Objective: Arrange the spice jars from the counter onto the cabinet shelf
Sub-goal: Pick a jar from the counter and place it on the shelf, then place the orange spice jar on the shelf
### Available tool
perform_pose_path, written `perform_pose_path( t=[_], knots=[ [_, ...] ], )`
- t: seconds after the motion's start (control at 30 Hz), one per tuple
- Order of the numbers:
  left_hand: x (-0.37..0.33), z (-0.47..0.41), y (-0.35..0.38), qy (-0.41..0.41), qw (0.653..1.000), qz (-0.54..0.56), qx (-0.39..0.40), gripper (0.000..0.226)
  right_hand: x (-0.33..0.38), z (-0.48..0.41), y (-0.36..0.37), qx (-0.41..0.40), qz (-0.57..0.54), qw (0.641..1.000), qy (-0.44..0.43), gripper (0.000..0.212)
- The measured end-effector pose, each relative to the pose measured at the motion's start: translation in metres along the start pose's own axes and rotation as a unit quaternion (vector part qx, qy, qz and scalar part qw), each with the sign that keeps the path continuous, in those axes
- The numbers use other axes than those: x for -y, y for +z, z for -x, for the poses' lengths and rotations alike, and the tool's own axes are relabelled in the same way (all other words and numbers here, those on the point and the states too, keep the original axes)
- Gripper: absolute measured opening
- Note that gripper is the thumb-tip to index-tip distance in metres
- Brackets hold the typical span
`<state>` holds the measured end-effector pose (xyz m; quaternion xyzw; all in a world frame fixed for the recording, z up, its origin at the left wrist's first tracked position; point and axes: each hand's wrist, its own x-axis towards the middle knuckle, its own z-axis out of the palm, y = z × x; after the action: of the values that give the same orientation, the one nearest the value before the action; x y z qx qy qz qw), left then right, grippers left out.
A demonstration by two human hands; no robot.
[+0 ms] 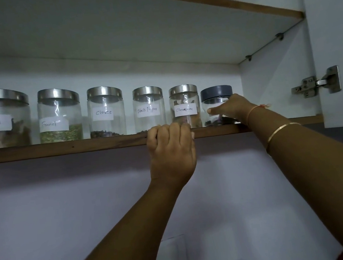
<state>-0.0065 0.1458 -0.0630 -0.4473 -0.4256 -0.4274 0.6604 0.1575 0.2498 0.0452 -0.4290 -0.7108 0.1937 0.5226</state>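
Several clear glass spice jars stand in a row on the cabinet shelf (pixel 60 148). Their labels read, left to right, a partly cut-off word, Fennel (pixel 59 115), Cloves (pixel 106 112), Black Pepper (pixel 149 109) and Cinnamon (pixel 185 106). All have steel lids. At the right end stands a shorter jar with a grey lid (pixel 217 102). My right hand (pixel 234 109) is wrapped around the grey-lidded jar's right side, thumb across its front. My left hand (pixel 170 149) grips the shelf's front edge below the Cinnamon jar, fingers curled over the lip.
The cabinet's right wall (pixel 276 78) is close beside the grey-lidded jar. An open door with a metal hinge (pixel 316 85) hangs at the right. An upper shelf (pixel 215 1) runs overhead. A wall socket (pixel 171 259) sits low on the wall.
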Motion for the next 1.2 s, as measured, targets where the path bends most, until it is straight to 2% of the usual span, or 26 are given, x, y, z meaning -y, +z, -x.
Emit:
perform_pose_path(
  t=[0.13, 0.2, 0.43, 0.53, 0.63, 0.73, 0.8, 0.87, 1.0, 1.1, 1.2],
  knots=[
    [-0.001, -0.001, -0.003, -0.004, 1.0, -0.005, 0.013, 0.025, 0.003, 0.004, -0.001, 0.003, 0.027, 0.999, 0.04, 0.108],
    [-0.002, -0.001, -0.005, -0.008, 0.999, -0.001, 0.031, 0.024, 0.007, 0.01, -0.001, 0.003, 0.047, 0.998, 0.052, 0.117],
    [-0.008, -0.005, -0.027, -0.044, 0.987, 0.051, 0.148, 0.022, 0.024, 0.051, 0.013, -0.053, 0.094, 0.993, 0.043, 0.101],
    [-0.004, -0.003, -0.039, -0.031, 0.974, 0.085, 0.209, 0.037, 0.031, 0.084, 0.026, -0.071, 0.107, 0.992, -0.007, 0.092],
    [0.008, 0.008, -0.054, 0.014, 0.965, 0.094, 0.242, 0.048, 0.035, 0.114, 0.043, -0.108, 0.157, 0.98, -0.057, 0.068],
    [0.022, 0.036, -0.071, 0.029, 0.951, 0.121, 0.285, 0.057, 0.034, 0.148, 0.068, -0.117, 0.139, 0.978, -0.105, 0.056],
    [0.03, 0.065, -0.085, -0.019, 0.937, 0.152, 0.315, 0.056, 0.028, 0.177, 0.092, -0.103, 0.12, 0.976, -0.147, 0.065],
    [0.04, 0.098, -0.103, -0.101, 0.915, 0.186, 0.343, 0.053, 0.02, 0.213, 0.123, -0.078, 0.078, 0.979, -0.173, 0.07],
    [0.061, 0.172, -0.15, -0.204, 0.863, 0.183, 0.424, 0.052, -0.003, 0.288, 0.191, 0.063, -0.05, 0.99, -0.118, 0.067],
    [0.079, 0.229, -0.191, -0.318, 0.791, 0.192, 0.486, 0.049, -0.029, 0.341, 0.236, 0.161, -0.067, 0.983, -0.058, 0.062],
    [0.099, 0.276, -0.231, -0.435, 0.721, 0.189, 0.504, 0.039, -0.052, 0.387, 0.274, 0.252, -0.024, 0.967, -0.025, 0.06]
  ],
)
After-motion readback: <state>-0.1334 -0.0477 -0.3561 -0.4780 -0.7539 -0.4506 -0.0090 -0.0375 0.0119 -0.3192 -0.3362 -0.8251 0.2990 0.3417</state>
